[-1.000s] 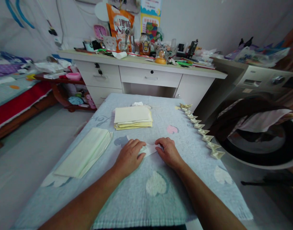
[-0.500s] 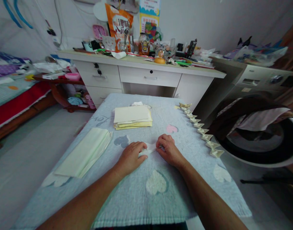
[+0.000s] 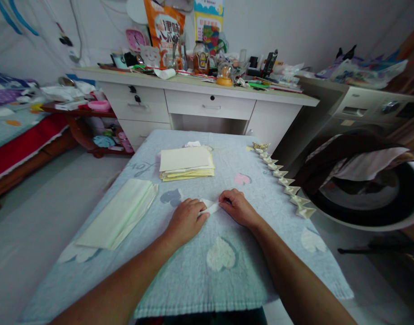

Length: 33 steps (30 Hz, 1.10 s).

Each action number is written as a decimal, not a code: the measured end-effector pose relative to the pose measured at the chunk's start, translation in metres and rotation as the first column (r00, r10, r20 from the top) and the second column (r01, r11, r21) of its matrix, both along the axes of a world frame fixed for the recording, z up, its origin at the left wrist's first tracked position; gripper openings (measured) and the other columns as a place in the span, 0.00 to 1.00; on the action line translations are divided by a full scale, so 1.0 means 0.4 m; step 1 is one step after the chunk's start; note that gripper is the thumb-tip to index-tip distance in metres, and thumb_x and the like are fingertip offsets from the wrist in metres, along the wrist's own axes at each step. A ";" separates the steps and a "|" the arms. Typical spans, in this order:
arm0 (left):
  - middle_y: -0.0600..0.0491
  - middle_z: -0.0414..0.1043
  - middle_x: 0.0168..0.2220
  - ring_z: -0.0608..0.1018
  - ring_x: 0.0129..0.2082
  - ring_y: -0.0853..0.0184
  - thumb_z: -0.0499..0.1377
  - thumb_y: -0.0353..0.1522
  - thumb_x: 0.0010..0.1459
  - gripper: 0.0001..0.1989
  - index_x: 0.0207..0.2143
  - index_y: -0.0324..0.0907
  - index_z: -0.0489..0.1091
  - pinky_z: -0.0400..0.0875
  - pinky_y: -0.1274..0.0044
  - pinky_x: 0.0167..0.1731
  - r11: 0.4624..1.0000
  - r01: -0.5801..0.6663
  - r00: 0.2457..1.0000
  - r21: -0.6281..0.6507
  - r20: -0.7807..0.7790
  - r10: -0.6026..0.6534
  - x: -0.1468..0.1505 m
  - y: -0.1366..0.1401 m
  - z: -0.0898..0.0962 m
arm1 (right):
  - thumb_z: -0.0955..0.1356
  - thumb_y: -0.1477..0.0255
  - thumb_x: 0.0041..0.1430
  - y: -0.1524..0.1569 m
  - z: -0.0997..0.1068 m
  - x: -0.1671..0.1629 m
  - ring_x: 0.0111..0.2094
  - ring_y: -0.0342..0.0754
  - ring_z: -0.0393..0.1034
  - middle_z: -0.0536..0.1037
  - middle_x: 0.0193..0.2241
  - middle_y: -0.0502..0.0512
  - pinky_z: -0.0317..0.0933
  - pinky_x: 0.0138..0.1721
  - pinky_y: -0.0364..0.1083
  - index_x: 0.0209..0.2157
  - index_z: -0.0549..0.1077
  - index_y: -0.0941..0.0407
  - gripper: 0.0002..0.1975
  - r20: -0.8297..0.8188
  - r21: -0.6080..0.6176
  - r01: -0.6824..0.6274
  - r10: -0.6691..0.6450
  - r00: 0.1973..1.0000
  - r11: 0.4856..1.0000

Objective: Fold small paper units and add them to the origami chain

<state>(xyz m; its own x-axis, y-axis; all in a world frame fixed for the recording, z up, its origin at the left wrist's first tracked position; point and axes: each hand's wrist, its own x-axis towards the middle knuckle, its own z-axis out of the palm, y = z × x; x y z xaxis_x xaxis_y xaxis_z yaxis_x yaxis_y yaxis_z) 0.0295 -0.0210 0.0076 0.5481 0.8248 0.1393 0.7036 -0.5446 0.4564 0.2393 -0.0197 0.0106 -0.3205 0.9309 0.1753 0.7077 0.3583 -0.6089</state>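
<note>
A small folded piece of white paper (image 3: 211,207) lies between my hands over the cloth-covered table. Its left end is pinched by my left hand (image 3: 187,218), thumb against fingers. At the right end my right hand (image 3: 238,207) grips it with curled fingertips, which partly hide it. Beyond my hands sits a stack of cream and yellow paper sheets (image 3: 186,161). On the left lies a pile of pale green paper (image 3: 121,214). Along the right edge runs a row of folded paper pieces (image 3: 286,182), with a patterned one at its far end.
The table's blue cloth (image 3: 180,275) carries heart patterns. Behind it stands a white desk (image 3: 210,106) crowded with jars, a snack bag and a pink clock. A washing machine (image 3: 359,108) with clothes at its open door is on the right. A bed (image 3: 20,140) stands at left.
My left thumb has closed in on the paper's left end, and more of a white fold shows between my hands. The camera view has shifted slightly; the stacks stay put.
</note>
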 end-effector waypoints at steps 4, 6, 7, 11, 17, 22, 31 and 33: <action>0.50 0.71 0.32 0.71 0.37 0.62 0.52 0.35 0.61 0.09 0.30 0.41 0.68 0.62 0.72 0.39 1.000 0.004 0.998 0.022 -0.057 -0.002 0.002 0.002 -0.004 | 0.67 0.76 0.57 0.007 -0.001 0.000 0.34 0.45 0.63 0.73 0.27 0.48 0.50 0.39 0.45 0.31 0.72 0.55 0.02 -0.001 -0.026 0.017 -0.017 1.000 1.000; 0.50 0.71 0.33 0.71 0.37 0.61 0.51 0.35 0.61 0.10 0.30 0.41 0.68 0.62 0.72 0.40 1.000 0.003 0.997 0.028 -0.078 0.000 0.003 0.002 -0.003 | 0.67 0.76 0.57 0.010 -0.001 0.000 0.34 0.45 0.63 0.73 0.27 0.48 0.50 0.39 0.45 0.31 0.72 0.55 0.02 0.004 -0.037 0.030 -0.030 1.000 0.999; 0.50 0.71 0.33 0.71 0.37 0.61 0.51 0.35 0.61 0.10 0.30 0.41 0.68 0.62 0.72 0.40 1.000 0.000 0.996 0.030 -0.086 0.002 0.004 0.001 -0.001 | 0.67 0.75 0.56 0.010 -0.001 -0.001 0.34 0.45 0.63 0.73 0.27 0.49 0.50 0.39 0.45 0.31 0.72 0.55 0.02 0.005 -0.043 0.035 -0.035 0.999 0.998; 0.51 0.71 0.34 0.71 0.38 0.61 0.52 0.32 0.60 0.06 0.33 0.42 0.67 0.63 0.72 0.40 1.000 -0.023 0.997 0.015 -0.072 0.024 0.005 -0.006 0.005 | 0.67 0.76 0.55 0.011 0.002 -0.005 0.34 0.45 0.63 0.72 0.27 0.48 0.50 0.39 0.44 0.32 0.72 0.55 0.02 0.001 -0.054 0.064 -0.064 0.998 0.997; 0.51 0.73 0.41 0.71 0.41 0.63 0.52 0.28 0.60 0.15 0.50 0.45 0.65 0.63 0.72 0.43 1.000 -0.023 1.000 -0.003 -0.001 0.023 -0.001 -0.008 -0.002 | 0.68 0.77 0.53 0.012 -0.001 -0.009 0.34 0.44 0.64 0.71 0.28 0.47 0.52 0.39 0.43 0.35 0.70 0.55 0.06 -0.038 -0.064 0.106 -0.109 0.993 0.992; 0.52 0.72 0.36 0.71 0.39 0.63 0.50 0.29 0.63 0.17 0.50 0.50 0.70 0.64 0.72 0.41 0.999 0.047 0.998 0.008 -0.044 -0.046 -0.009 -0.004 -0.009 | 0.68 0.77 0.52 0.013 -0.004 -0.014 0.34 0.44 0.65 0.72 0.29 0.47 0.52 0.39 0.44 0.36 0.70 0.55 0.08 -0.036 -0.074 0.139 -0.142 0.989 0.988; 0.51 0.69 0.34 0.69 0.37 0.64 0.50 0.29 0.62 0.17 0.51 0.51 0.71 0.64 0.72 0.39 0.997 0.068 0.994 0.040 -0.083 -0.065 -0.008 -0.005 -0.009 | 0.69 0.75 0.53 0.014 -0.009 -0.016 0.35 0.46 0.65 0.75 0.29 0.48 0.51 0.41 0.46 0.38 0.69 0.55 0.09 0.017 -0.058 0.208 -0.207 0.978 0.976; 0.51 0.69 0.36 0.69 0.38 0.64 0.51 0.29 0.62 0.17 0.50 0.50 0.71 0.64 0.72 0.40 0.996 0.059 0.995 0.066 -0.080 -0.053 -0.005 -0.008 -0.011 | 0.69 0.75 0.53 0.013 -0.009 -0.016 0.35 0.46 0.65 0.75 0.29 0.48 0.51 0.41 0.46 0.38 0.69 0.55 0.09 0.025 -0.050 0.209 -0.208 0.978 0.977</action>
<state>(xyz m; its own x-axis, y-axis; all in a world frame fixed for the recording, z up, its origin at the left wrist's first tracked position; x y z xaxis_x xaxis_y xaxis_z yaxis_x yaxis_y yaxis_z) 0.0275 -0.0243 0.0033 0.6044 0.7826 0.1494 0.7032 -0.6121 0.3617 0.2328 -0.0144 0.0071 -0.1218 0.9852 0.1205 0.7756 0.1702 -0.6078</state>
